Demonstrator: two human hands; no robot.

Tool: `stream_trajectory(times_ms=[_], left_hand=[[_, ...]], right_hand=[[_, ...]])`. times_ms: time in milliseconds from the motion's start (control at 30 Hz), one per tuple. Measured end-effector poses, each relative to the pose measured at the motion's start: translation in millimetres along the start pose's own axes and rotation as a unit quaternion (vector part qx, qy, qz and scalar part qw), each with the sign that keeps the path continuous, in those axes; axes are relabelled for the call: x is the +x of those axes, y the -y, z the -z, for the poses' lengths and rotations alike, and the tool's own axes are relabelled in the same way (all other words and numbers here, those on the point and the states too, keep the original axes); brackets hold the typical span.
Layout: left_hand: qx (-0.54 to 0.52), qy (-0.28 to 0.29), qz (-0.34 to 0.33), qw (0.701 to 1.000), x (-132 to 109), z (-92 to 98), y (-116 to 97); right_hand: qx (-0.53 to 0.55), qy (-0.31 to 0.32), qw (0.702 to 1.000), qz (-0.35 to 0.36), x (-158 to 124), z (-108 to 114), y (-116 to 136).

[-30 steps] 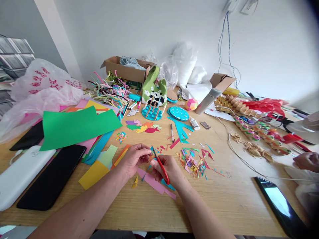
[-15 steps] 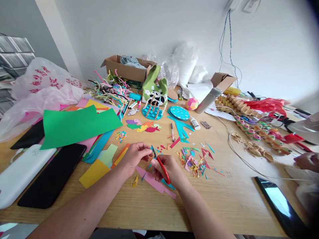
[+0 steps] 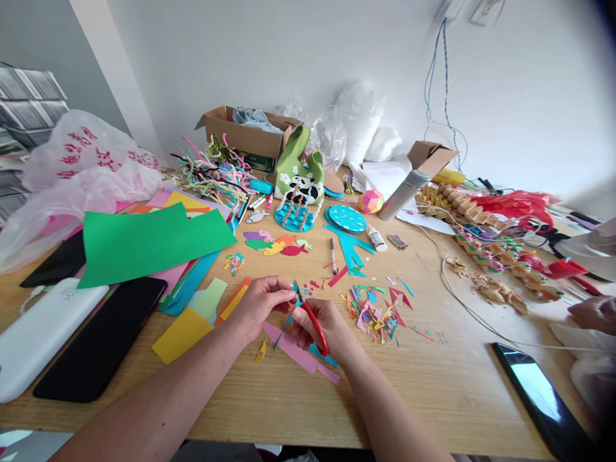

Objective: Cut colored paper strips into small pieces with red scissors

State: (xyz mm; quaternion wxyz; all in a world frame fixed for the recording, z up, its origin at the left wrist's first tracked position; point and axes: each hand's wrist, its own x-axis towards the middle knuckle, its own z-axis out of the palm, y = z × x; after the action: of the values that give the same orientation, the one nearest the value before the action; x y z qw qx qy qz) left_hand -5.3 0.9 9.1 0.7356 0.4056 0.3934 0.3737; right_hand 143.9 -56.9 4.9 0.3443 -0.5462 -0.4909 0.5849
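Observation:
Red-handled scissors (image 3: 316, 327) are gripped in my right hand (image 3: 321, 321), their dark blades pointing up and away from me. My left hand (image 3: 264, 301) is closed in a pinch just left of the blade tips; whatever lies between its fingers is too small to make out. Beneath my hands lie a pink paper strip (image 3: 296, 353) and blue paper scraps. Small red paper dots (image 3: 314, 284) are scattered just beyond the blades. A little pile of tiny multicoloured paper bits (image 3: 234, 264) sits farther left, near several cut paper fish (image 3: 279, 246).
Mixed paper offcuts (image 3: 373, 314) lie to the right. Green paper (image 3: 154, 244), a black phone (image 3: 103, 346) and a white power bank (image 3: 45, 340) are on the left. A glue bottle (image 3: 376, 238) and grey flask (image 3: 404, 194) stand beyond. Another person's hand (image 3: 594, 314) shows at the right edge.
The scissors' blades have shifted very slightly at the left fingertips. Both hands stay almost in the same place, and the things on the table are unmoved.

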Motion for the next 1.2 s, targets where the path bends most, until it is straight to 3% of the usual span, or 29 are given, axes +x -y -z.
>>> stream_trajectory(times_ms=[1200], left_hand=[[0.007, 0.002, 0.001, 1.0, 0.8, -0.7, -1.6]], right_hand=[[0.016, -0.002, 1.0, -0.007, 1.4, 0.7, -2.7]])
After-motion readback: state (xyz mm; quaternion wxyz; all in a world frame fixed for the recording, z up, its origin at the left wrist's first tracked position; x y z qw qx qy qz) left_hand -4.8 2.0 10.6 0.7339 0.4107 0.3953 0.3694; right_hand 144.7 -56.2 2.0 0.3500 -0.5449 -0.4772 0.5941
